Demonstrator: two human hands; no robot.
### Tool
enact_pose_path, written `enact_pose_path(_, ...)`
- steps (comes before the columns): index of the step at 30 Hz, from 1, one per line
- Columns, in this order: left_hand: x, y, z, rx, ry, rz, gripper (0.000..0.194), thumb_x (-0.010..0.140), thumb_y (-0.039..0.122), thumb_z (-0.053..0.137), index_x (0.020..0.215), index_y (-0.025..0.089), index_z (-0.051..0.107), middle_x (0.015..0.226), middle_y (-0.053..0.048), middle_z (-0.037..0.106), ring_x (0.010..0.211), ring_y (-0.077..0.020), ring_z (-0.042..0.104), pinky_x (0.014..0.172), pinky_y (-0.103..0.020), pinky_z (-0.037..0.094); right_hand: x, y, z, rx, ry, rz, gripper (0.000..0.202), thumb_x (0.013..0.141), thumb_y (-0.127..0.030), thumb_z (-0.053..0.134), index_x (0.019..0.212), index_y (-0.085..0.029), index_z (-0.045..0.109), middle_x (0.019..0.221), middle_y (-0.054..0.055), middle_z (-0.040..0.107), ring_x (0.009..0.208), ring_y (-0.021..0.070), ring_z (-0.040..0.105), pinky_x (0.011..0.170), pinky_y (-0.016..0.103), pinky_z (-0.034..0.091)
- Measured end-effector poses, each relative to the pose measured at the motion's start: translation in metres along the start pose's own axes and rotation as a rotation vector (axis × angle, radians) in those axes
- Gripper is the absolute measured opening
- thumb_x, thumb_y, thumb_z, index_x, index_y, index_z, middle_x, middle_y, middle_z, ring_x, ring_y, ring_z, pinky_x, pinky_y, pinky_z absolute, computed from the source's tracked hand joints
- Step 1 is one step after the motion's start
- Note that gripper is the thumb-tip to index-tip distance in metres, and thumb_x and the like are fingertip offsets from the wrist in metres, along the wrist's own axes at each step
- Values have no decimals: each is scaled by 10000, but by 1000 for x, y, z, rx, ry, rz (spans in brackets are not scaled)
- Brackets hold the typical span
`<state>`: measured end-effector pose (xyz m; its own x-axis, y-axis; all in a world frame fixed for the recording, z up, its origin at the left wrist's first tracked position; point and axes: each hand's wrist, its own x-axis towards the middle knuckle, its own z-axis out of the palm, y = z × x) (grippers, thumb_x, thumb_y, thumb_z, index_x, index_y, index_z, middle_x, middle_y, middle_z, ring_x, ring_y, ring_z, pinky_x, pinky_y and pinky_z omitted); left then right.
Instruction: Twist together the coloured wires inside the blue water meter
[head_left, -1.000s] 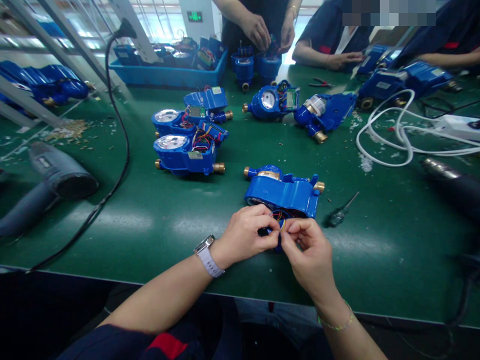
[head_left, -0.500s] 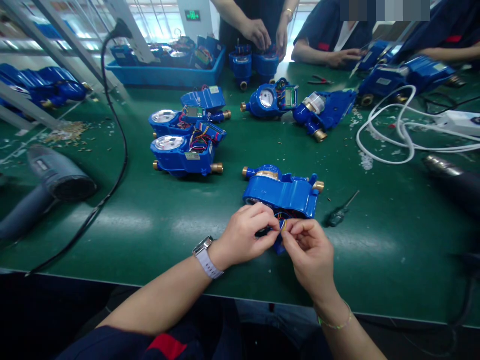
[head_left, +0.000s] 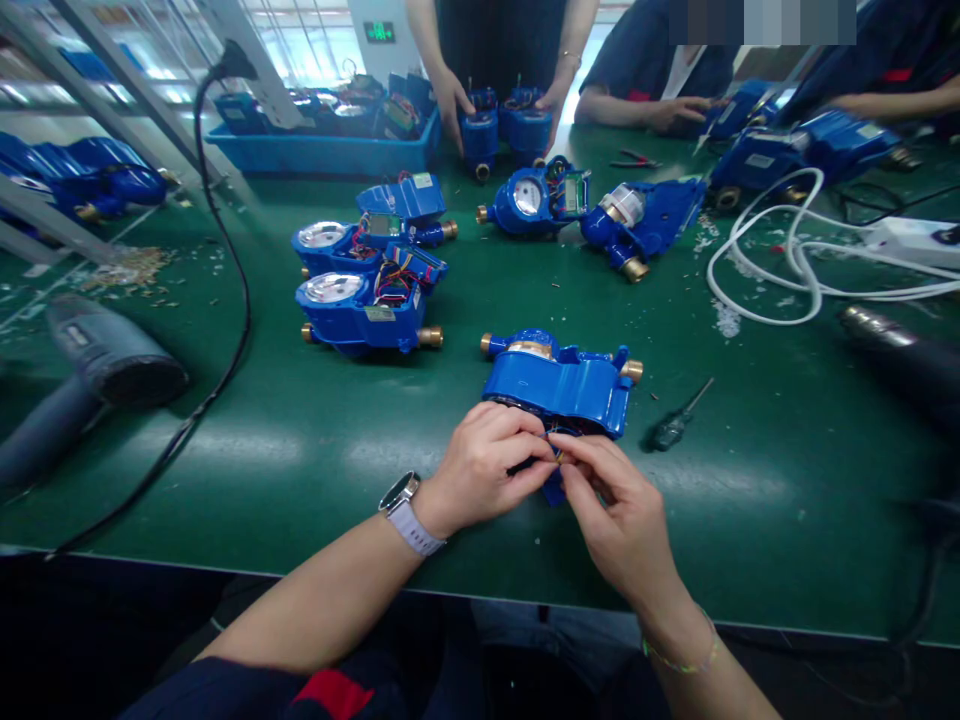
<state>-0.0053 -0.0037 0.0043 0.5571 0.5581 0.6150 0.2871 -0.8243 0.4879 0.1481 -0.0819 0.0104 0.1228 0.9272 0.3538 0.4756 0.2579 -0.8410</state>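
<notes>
A blue water meter (head_left: 559,385) with brass pipe ends lies on its side on the green table in front of me. At its near side, thin wires (head_left: 559,455) come out between my fingertips. My left hand (head_left: 491,465) is closed in a pinch at the wires, its knuckles close against the meter's housing. Across from it, my right hand (head_left: 619,505) pinches the same wires, thumb and forefinger nearly meeting the left fingertips. The fingers cover most of the wires and the open part of the meter. A screwdriver (head_left: 675,425) lies to the right of the meter.
More blue water meters (head_left: 367,305) stand at centre left and further back. A heat gun (head_left: 112,360) and black cable lie left; a white cord (head_left: 802,260) curls at right. A blue bin (head_left: 322,150) holds meters. Co-workers' hands (head_left: 454,105) are across the table.
My right fingers have moved slightly left and extended over the wires. Across the table, a co-worker's hands have come down to the sides of two water meters. The view has shifted slightly.
</notes>
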Motion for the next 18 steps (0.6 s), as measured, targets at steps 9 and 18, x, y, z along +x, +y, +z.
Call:
enact_pose_path(9,-1,0,-2,35,-126,40,124,923,271,555,872,174,613,942,-47,639,884,-171,574,840,-319,428,5,5,-14,-321,-8,-307,110,923,-113,557,943,-175,645,880,44,660,795,147,637,712,258,532)
enact_pose_path(18,3,-2,-4,-228,-224,-119,107,910,256,579,860,176,628,975,-56,596,905,-168,584,792,-284,465,-1,16,-16,-392,39,-365,96,924,-115,583,938,-171,659,884,54,616,768,141,620,679,253,526)
